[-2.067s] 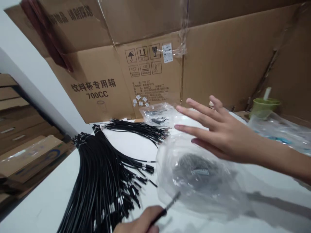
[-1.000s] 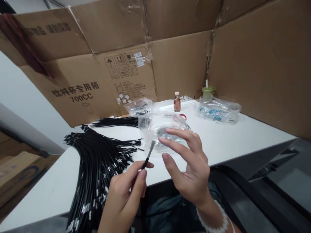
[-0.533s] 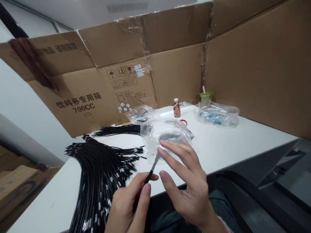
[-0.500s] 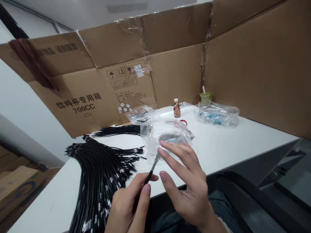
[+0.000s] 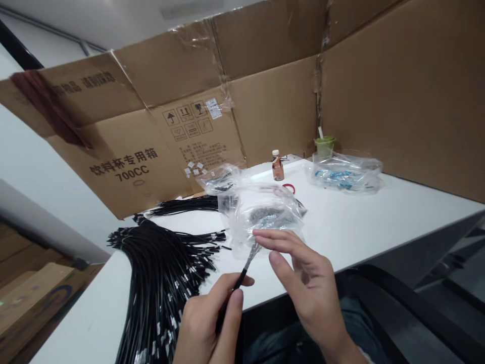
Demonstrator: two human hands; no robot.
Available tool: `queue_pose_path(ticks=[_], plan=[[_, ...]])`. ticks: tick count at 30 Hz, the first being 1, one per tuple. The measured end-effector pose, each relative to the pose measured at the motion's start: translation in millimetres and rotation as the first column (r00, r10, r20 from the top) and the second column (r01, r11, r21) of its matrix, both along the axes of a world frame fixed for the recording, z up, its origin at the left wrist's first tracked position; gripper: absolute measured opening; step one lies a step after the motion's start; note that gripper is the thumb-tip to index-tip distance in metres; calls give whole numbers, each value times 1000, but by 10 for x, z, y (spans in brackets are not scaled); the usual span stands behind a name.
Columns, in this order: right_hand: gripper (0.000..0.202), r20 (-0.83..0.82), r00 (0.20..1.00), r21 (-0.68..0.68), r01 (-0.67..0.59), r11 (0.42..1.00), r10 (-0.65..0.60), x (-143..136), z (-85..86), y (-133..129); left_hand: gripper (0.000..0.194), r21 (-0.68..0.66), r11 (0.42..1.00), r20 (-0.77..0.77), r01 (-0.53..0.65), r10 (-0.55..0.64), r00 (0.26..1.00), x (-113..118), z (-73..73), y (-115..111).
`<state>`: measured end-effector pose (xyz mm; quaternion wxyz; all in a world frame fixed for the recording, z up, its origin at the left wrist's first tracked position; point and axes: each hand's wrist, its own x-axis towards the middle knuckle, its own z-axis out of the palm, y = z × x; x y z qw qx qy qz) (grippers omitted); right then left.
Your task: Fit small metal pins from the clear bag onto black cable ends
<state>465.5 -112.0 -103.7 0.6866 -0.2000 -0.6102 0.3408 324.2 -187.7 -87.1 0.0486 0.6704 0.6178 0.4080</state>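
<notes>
A black cable (image 5: pixel 240 279) points up and away from me, held between the thumb and fingers of my left hand (image 5: pixel 210 318). From its far end spreads a grey, frayed tuft of braided wire (image 5: pixel 251 254). My right hand (image 5: pixel 312 288) hovers to the right with fingers stretched out and thumb apart. Its fingertips are at the tip of the tuft; whether they touch the strands I cannot tell. A large bundle of black cables (image 5: pixel 159 288) lies left of my hands, many with pale bands near the ends.
Beyond my hands lies a clear plastic bag (image 5: pixel 265 202) on the white table (image 5: pixel 409 202). Farther back are a small bottle (image 5: pixel 278 168), a red ring (image 5: pixel 289 188), a green cup (image 5: pixel 325 147) and a bag with blue pieces (image 5: pixel 346 177). Cardboard walls (image 5: pixel 273 111) enclose the back.
My right hand's fingers have drawn closer together and bent over the frayed tip. My left hand still grips the cable. The whole view has shifted slightly.
</notes>
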Motion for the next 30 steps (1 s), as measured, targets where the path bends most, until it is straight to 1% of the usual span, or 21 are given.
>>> queue_pose_path(ticks=[3, 4, 6, 10, 12, 14, 16, 18, 20, 21, 22, 23, 24, 25, 26, 27, 28, 29, 30], plan=[[24, 31, 994, 52, 102, 993, -103, -8, -5, -1, 18, -1, 999, -45, 41, -41, 998, 2, 27, 49], [24, 26, 993, 55, 118, 992, -119, -17, -11, -3, 18, -4, 999, -65, 49, -49, 997, 2, 35, 62], [21, -7, 996, 15, 91, 996, -91, -39, -30, -2, 19, -15, 998, -107, 54, -55, 993, 4, 49, 79], [6, -50, 999, -133, -24, 991, 17, -53, -74, 38, 21, 9, 995, -220, 98, -94, 971, 16, 57, 88], [8, -38, 997, -199, -66, 978, 60, -35, -81, 69, 21, 36, 991, -265, 128, -114, 957, 19, 53, 87], [10, -41, 989, -266, -146, 953, 140, -9, -74, 99, 20, 50, 990, -287, 128, -109, 952, 13, 44, 82], [12, -70, 966, -317, -260, 912, 250, 15, -64, 129, 19, 55, 992, -311, 111, -88, 946, 1, 33, 70], [13, -124, 920, -332, -392, 858, 372, 29, -58, 163, 20, 76, 992, -344, 98, -66, 937, -14, 21, 54], [13, -178, 856, -315, -517, 796, 485, 34, -58, 199, 20, 98, 991, -366, 89, -47, 929, -25, 14, 40], [12, -200, 828, -300, -561, 772, 524, 32, -60, 215, 20, 108, 991, -368, 83, -37, 929, -28, 13, 35], [11, -214, 811, -283, -585, 760, 545, 29, -64, 225, 20, 116, 990, -365, 76, -29, 930, -30, 14, 32], [10, -214, 809, -266, -588, 764, 548, 23, -70, 228, 20, 120, 990, -359, 71, -23, 933, -31, 15, 30], [10, -202, 825, -251, -565, 786, 528, 16, -76, 223, 20, 123, 990, -351, 69, -22, 936, -32, 15, 30], [9, -179, 857, -233, -514, 826, 483, 6, -82, 208, 20, 121, 990, -341, 69, -24, 940, -33, 13, 33], [9, -147, 901, -211, -431, 877, 408, -6, -88, 183, 20, 116, 991, -330, 74, -32, 944, -34, 10, 38], [8, -106, 948, -175, -316, 933, 301, -19, -93, 151, 20, 103, 992, -310, 72, -37, 950, -35, 3, 44], [9, -57, 984, -110, -173, 979, 167, -34, -95, 113, 21, 94, 993, -286, 67, -38, 958, -36, -5, 52], [11, -8, 1000, -12, -19, 1000, 19, -48, -94, 74, 21, 82, 995, -258, 59, -36, 966, -36, -15, 60], [13, 31, 991, 114, 124, 986, -129, -61, -90, 37, 22, 73, 996, -226, 51, -33, 973, -34, -24, 67]])
